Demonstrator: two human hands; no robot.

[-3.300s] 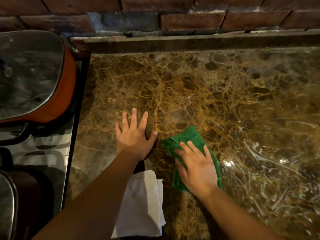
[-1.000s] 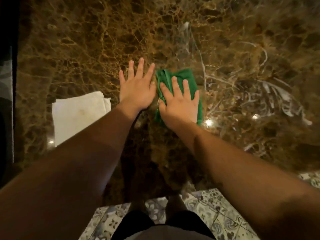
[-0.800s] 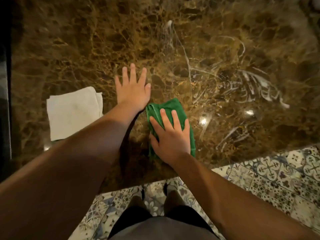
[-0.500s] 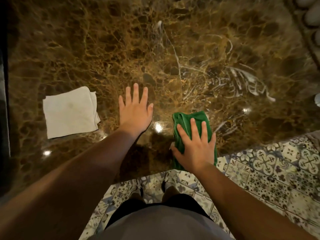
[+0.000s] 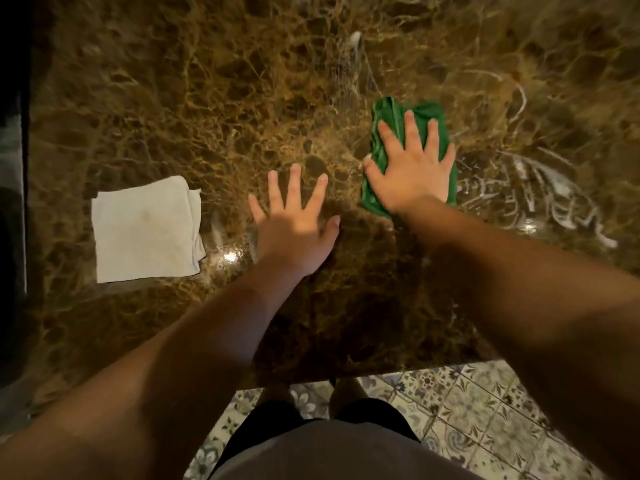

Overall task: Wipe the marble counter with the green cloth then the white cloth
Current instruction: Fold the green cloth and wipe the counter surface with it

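The brown veined marble counter (image 5: 194,98) fills most of the view. My right hand (image 5: 412,168) lies flat with spread fingers on the crumpled green cloth (image 5: 388,112), pressing it onto the counter right of centre. My left hand (image 5: 294,223) rests palm down on bare marble just left of it, fingers apart, holding nothing. The folded white cloth (image 5: 145,230) lies flat on the counter at the left, a hand's width from my left hand.
White wet streaks (image 5: 554,199) mark the marble right of the green cloth. The counter's front edge (image 5: 381,375) runs below my arms, with patterned floor tiles (image 5: 485,410) beneath. A dark stove edge (image 5: 14,168) borders the counter at the far left.
My right hand has slid the green cloth away from the front edge, up the counter and slightly right. My left hand stays planted on the marble. The white cloth has not moved.
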